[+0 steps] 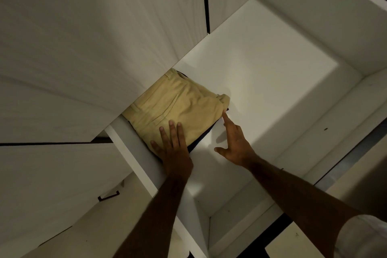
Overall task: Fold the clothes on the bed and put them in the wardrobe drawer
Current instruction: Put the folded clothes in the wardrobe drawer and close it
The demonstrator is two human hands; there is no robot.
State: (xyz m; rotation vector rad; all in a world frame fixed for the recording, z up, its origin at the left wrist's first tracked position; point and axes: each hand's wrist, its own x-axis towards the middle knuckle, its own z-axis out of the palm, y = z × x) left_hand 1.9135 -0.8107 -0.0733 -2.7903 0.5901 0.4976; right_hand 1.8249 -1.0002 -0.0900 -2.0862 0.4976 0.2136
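The left hand, fingers spread flat, is pressing the folded tan cotton trousers into the white drawer's far-left corner, seating them; the right hand, open, is touching their edge with its forefinger.

No text, label, brand, number or sign can be read anywhere in this view — not on the folded tan trousers, the white drawer or the pale wardrobe doors.
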